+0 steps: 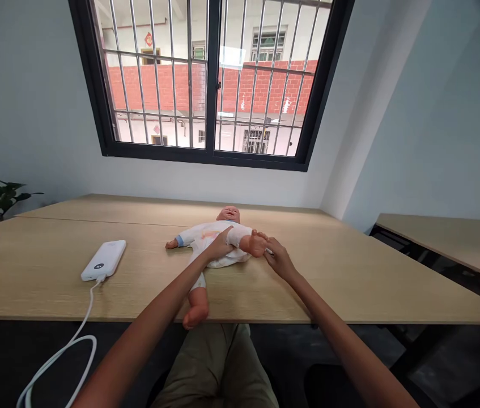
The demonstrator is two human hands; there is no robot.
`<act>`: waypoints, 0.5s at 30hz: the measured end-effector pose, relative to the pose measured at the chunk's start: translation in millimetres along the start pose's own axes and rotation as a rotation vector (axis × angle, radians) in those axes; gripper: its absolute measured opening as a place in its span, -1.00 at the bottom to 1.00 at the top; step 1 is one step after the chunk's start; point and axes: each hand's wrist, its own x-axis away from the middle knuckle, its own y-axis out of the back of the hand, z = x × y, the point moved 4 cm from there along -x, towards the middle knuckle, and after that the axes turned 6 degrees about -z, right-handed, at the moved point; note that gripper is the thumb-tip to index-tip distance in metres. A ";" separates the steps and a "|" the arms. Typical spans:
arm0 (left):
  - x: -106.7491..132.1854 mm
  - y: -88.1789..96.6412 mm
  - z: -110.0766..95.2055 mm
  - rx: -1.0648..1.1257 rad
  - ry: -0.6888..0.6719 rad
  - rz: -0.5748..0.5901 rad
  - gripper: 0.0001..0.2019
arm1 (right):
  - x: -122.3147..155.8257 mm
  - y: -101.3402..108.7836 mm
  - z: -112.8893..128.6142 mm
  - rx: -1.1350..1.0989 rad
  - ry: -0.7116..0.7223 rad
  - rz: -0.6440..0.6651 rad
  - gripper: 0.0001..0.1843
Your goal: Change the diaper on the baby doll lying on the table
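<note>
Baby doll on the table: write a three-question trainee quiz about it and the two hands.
1. True or false: the baby doll lies face down on the table.
2. What does the left hand grip? A. the doll's raised leg B. a white power bank C. a potted plant
3. Fill in: the right hand has its fingertips at the doll's raised ____.

Key: 1 false, it lies face up. 2 A. 3 foot.
</note>
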 end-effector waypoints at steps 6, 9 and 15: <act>2.5 -6.4 -13.2 0.041 -0.065 0.096 -0.62 | -45.4 -20.0 -6.3 -0.330 -0.220 0.041 -0.76; 6.7 -7.5 -23.8 -0.045 -0.130 0.164 -0.60 | -60.0 -35.9 -12.0 -0.386 -0.286 0.100 -0.69; 17.6 -10.4 -40.9 -0.323 -0.289 0.274 -0.53 | -67.7 -56.1 -20.2 -0.415 -0.323 0.216 -0.54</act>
